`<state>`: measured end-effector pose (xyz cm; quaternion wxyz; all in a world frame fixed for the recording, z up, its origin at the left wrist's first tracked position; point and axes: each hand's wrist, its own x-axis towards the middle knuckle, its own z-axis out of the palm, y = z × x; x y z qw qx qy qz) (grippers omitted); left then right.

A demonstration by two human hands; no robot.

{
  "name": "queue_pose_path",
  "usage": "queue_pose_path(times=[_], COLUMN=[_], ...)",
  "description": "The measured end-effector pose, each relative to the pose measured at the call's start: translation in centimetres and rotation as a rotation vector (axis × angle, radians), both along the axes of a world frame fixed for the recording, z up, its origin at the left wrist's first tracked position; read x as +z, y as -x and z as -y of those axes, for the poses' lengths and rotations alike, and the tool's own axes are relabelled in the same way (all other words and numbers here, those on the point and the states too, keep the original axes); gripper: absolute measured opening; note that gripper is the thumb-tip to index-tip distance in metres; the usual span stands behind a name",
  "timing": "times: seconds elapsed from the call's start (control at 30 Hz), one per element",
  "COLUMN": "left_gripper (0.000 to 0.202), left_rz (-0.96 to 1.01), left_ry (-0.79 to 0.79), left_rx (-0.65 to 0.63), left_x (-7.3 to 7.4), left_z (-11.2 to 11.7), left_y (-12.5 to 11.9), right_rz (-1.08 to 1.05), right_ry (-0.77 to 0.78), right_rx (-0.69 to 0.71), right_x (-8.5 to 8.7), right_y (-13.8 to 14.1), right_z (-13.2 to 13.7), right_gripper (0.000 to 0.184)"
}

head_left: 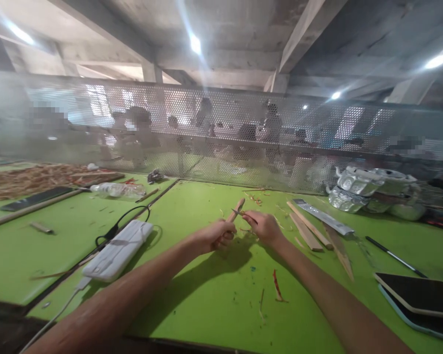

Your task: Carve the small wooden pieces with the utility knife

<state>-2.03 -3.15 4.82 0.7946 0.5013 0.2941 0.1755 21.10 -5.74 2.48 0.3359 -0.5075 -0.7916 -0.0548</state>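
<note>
Both my arms reach forward over a bright green table (214, 290). My left hand (216, 236) is closed round a short wooden stick (237, 207) whose upper end points up and to the right. My right hand (264, 227) is closed on a thin small blade or tool (243, 214), its tip resting against the stick. The two hands are close together, nearly touching. Small wood shavings (276, 286) lie on the table below them.
A white power bank (118, 250) with cables lies at left, a plastic bottle (118, 191) behind it. Wooden strips (306, 231) and a metal strip (323, 216) lie at right, with foil trays (372, 191) and two phones (417, 295). A perforated metal screen (221, 137) backs the table; people sit beyond.
</note>
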Motion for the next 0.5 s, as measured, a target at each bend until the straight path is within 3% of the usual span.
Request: queue_pose_path(times=[0.5], left_gripper=[0.029], left_rz=[-0.057], left_ry=[0.068], left_rx=[-0.081], left_x=[-1.5], left_z=[-1.1], left_y=[-0.3], right_rz=[0.094], right_ry=[-0.06], right_rx=[-0.102], right_x=[-0.3], right_y=[-0.8], right_z=[-0.2], right_gripper=[0.059])
